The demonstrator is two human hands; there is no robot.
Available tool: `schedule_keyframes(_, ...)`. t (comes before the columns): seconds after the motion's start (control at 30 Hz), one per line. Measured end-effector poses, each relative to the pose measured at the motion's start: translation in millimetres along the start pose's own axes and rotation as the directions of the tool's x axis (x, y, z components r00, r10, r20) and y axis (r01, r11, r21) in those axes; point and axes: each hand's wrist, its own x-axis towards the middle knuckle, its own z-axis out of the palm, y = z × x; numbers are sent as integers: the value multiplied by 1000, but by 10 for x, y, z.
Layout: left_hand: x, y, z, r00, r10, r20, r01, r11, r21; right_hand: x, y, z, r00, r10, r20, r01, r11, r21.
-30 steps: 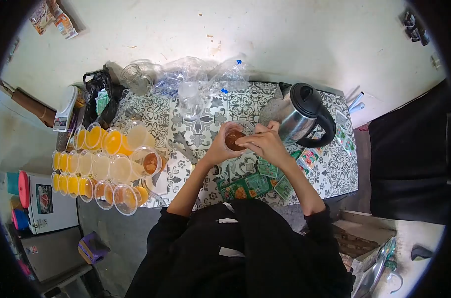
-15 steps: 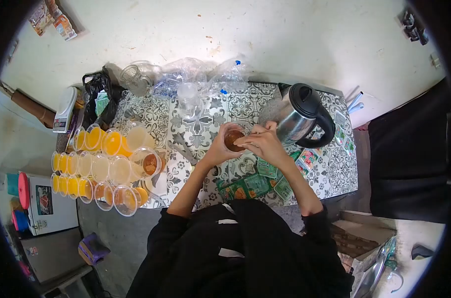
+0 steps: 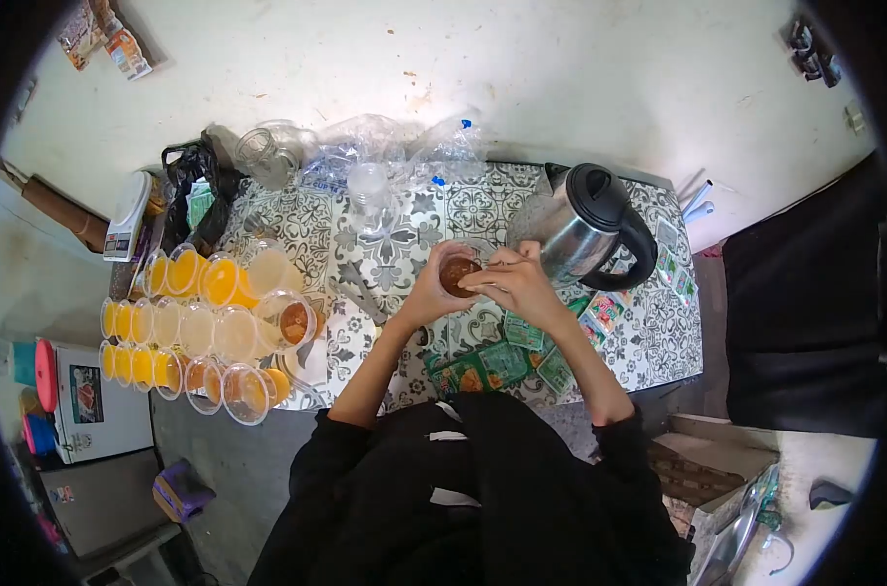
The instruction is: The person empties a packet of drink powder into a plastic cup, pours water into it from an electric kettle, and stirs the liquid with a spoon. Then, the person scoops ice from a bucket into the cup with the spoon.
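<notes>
My left hand (image 3: 430,291) is wrapped round a clear plastic cup (image 3: 458,273) with reddish-brown liquid in it. Over the cup's right side, the fingers of my right hand (image 3: 517,285) are pinched together; whatever they grip is too small or hidden to name. A steel electric kettle (image 3: 572,232) with a black lid and handle stands just beyond my right hand. Green sachets (image 3: 507,363) lie on the patterned table between my forearms and under the right one.
Rows of filled plastic cups (image 3: 236,332) with yellow, pale and brown drinks line the table's left. Toward the back are a clear stacked cup (image 3: 369,186), plastic bags (image 3: 365,142), a glass jug (image 3: 260,154) and a black bag (image 3: 185,190). A white scale (image 3: 128,217) sits far left.
My right hand's fingers have shifted very slightly over the cup. My left hand keeps its hold, and the things on the table stay where they were.
</notes>
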Motion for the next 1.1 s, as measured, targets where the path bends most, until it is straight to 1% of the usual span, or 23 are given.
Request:
schedule_keyframes(0.03, 3, 14, 9, 1000, 2, 0, -2, 1000, 2, 11, 9, 44, 997, -40, -61, 41, 999, 9)
schedule_keyframes(0.07, -7, 29, 18, 1000, -1, -13, 2, 1000, 12, 11, 32, 71, 997, -43, -61, 43, 999, 9)
schedule_keyframes(0.13, -10, 46, 29, 1000, -2, -31, 3, 1000, 23, 14, 77, 95, 991, -41, -130, 30, 996, -88)
schedule_keyframes(0.2, 24, 81, 31, 993, 116, 0, -115, 984, 133, -30, 77, 27, 993, -30, -116, 15, 992, -124)
schedule_keyframes(0.23, 18, 97, 45, 993, 122, -2, -121, 983, 135, -51, 63, -2, 995, -6, -104, -11, 987, -158)
schedule_keyframes(0.3, -12, 111, 94, 999, 45, -16, -40, 969, 242, -64, -15, -69, 998, 27, -62, -35, 991, -130)
schedule_keyframes(0.33, -8, 76, 115, 999, 51, -17, -46, 969, 242, -67, -53, -97, 998, 64, -19, -66, 993, -99)
schedule_keyframes(0.4, -10, 31, 159, 998, -4, -59, 5, 1000, 1, -69, -112, -54, 999, 34, -35, -36, 997, -62)
schedule_keyframes(0.43, -18, 43, 162, 998, 1, -59, -1, 1000, 3, -62, -135, -20, 999, 7, -53, -8, 1000, -23)
schedule_keyframes(0.47, -34, 57, 156, 999, 17, -29, -15, 999, 49, -49, -148, 22, 998, 4, -55, -5, 1000, -26)
schedule_keyframes(0.53, -65, 199, 162, 999, 36, -1, -35, 995, 96, -10, -168, 64, 985, -76, -156, 72, 997, -35)
schedule_keyframes(0.57, -93, 274, 155, 998, 57, -5, -55, 977, 206, -13, -173, 39, 984, -82, -157, 77, 996, -35)
schedule_keyframes(0.6, -114, 350, 150, 997, 80, -8, -74, 946, 314, -9, -192, -23, 987, -60, -151, 49, 996, -74)
schedule_keyframes(0.63, -139, 407, 149, 996, 87, -13, -79, 945, 318, -2, -210, -96, 989, -40, -144, 23, 993, -113)
schedule_keyframes(0.7, -216, 520, 142, 995, 91, -38, -79, 969, 235, -29, -299, -229, 993, -22, -113, 10, 994, -105)
schedule_keyframes(0.73, -252, 584, 143, 993, 102, -60, -85, 965, 246, -37, -370, -294, 997, 2, -81, -10, 995, -95)
schedule_keyframes(0.8, -345, 682, 168, 989, 137, -49, -121, 961, 250, -67, -563, -409, 998, -55, -34, 51, 993, -102)
schedule_keyframes(0.83, -412, 718, 191, 983, 172, -67, -139, 929, 342, -93, -646, -420, 999, -51, -12, 50, 997, -59)
schedule_keyframes(0.87, -502, 751, 225, 978, 180, -106, -131, 924, 358, -109, -726, -409, 999, -48, 12, 48, 999, -15)
schedule_keyframes(0.97, -772, 1048, 358, 992, 59, -115, -30, 971, 239, -103, -923, -349, 974, -226, -16, 227, 973, 36)
schedule_keyframes(1.0, -868, 1076, 362, 987, 69, -147, -30, 968, 250, -106, -972, -308, 966, -257, -7, 257, 965, 48)
schedule_keyframes(1.07, -1065, 1107, 353, 976, 53, -212, -6, 976, 216, -110, -1062, -223, 967, -251, -45, 249, 968, -31)
schedule_keyframes(1.1, -1179, 1111, 332, 971, 28, -236, 4, 991, 136, -93, -1104, -187, 958, -273, -88, 270, 961, -53)
